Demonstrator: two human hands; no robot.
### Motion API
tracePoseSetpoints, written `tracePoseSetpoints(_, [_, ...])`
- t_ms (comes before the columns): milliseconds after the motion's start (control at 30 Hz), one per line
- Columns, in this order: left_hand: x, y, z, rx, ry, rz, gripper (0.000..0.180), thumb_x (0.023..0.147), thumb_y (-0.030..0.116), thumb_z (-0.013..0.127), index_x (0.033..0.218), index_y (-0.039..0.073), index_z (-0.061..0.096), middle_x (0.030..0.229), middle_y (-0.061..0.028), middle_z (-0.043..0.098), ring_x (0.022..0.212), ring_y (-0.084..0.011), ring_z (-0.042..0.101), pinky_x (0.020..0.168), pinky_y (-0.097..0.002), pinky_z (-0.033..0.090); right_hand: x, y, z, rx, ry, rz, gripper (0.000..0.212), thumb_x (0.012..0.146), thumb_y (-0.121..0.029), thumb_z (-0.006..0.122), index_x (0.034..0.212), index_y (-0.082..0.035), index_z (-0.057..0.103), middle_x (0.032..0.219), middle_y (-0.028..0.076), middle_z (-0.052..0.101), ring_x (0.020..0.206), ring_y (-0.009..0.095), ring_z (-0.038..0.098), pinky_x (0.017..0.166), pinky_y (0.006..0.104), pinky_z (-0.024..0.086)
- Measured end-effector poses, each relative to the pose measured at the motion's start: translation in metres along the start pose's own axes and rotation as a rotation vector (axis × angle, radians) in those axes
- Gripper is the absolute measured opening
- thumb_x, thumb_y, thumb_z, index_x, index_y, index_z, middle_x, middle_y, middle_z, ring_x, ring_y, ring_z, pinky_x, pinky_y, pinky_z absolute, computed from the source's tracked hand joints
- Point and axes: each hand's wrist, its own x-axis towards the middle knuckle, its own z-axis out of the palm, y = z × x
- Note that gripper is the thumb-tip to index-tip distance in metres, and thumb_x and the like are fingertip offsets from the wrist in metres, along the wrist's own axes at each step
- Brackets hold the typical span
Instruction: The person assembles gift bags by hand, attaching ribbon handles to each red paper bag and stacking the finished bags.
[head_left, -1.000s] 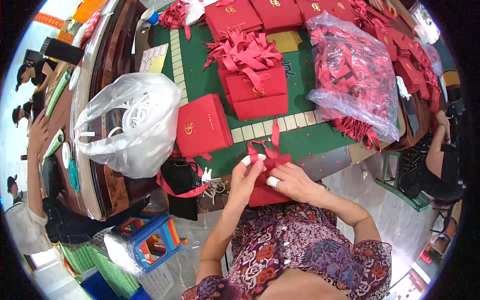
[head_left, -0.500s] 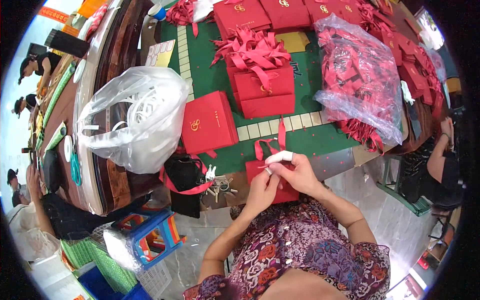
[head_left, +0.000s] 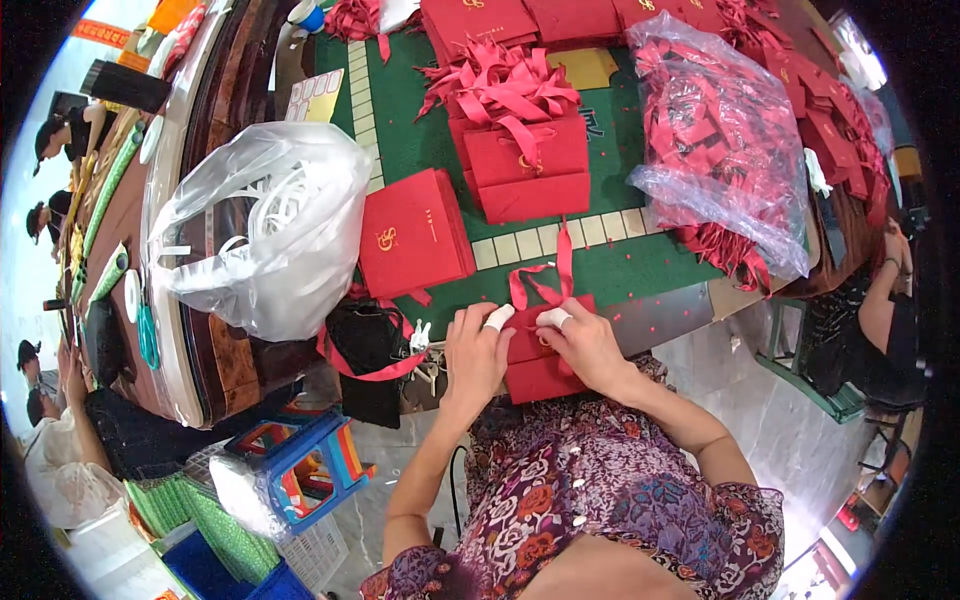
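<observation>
A small red gift bag (head_left: 545, 378) lies flat at the table's near edge, in front of my body. Its red ribbon (head_left: 540, 290) loops out beyond the far end. At the left side of the bag my left hand (head_left: 474, 352) has its fingers curled onto the edge. My right hand (head_left: 592, 352) grips the opposite side, fingertips bent over the red paper. One finger of each hand wears a white wrap. The fingers partly cover the bag's upper part.
Red gift bags with ribbons (head_left: 530, 170) stand ahead, beside a flat red stack (head_left: 415, 235). A clear plastic bag of red ribbons (head_left: 715, 150) lies right; a white plastic bag (head_left: 265, 230) bulges left. Black cloth (head_left: 370, 345) hangs at the edge. Other people sit on both sides.
My hands, close together over the bag before, have moved apart to its two sides. The left one went left, and more of the bag shows between them.
</observation>
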Motion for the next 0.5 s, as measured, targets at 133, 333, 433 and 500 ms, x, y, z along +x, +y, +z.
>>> tracePoseSetpoints(133, [0.000, 0.003, 0.000, 0.037, 0.011, 0.071, 0.026, 0.078, 0.008, 0.075, 0.103, 0.004, 0.068, 0.102, -0.0122, 0.061, 0.093, -0.0334, 0.057, 0.079, -0.0429, 0.047, -0.001, -0.003, -0.001, -0.055, 0.004, -0.013, 0.015, 0.083, -0.010, 0.073, 0.096, -0.006, 0.066, 0.082, 0.011, 0.060, 0.074, 0.031, 0.065, 0.064, 0.0404, 0.052])
tracePoseSetpoints(333, [0.007, 0.007, -0.004, -0.048, -0.045, 0.089, 0.017, 0.079, 0.004, 0.071, 0.095, 0.002, 0.065, 0.091, -0.0145, 0.061, 0.084, -0.0363, 0.057, 0.074, -0.0445, 0.047, -0.005, -0.012, -0.012, 0.103, -0.040, 0.111, 0.017, 0.080, -0.008, 0.072, 0.095, -0.005, 0.065, 0.081, 0.012, 0.064, 0.070, 0.028, 0.065, 0.063, 0.0378, 0.051])
tracePoseSetpoints(433, [0.010, 0.008, -0.001, -0.093, -0.090, 0.073, 0.014, 0.081, 0.003, 0.067, 0.095, 0.001, 0.064, 0.087, -0.0170, 0.061, 0.081, -0.0379, 0.058, 0.072, -0.0454, 0.048, -0.005, -0.010, -0.007, 0.145, 0.020, 0.103, 0.018, 0.079, -0.006, 0.071, 0.096, -0.004, 0.065, 0.083, 0.014, 0.065, 0.070, 0.027, 0.065, 0.063, 0.0369, 0.051])
tracePoseSetpoints(500, [0.012, 0.008, -0.001, -0.116, -0.104, 0.069, 0.013, 0.083, 0.003, 0.065, 0.095, 0.001, 0.063, 0.086, -0.0183, 0.060, 0.080, -0.0385, 0.057, 0.071, -0.0458, 0.048, -0.005, -0.007, -0.005, 0.146, 0.065, 0.075, 0.018, 0.079, -0.006, 0.071, 0.096, -0.003, 0.065, 0.085, 0.014, 0.066, 0.070, 0.027, 0.066, 0.064, 0.0366, 0.052])
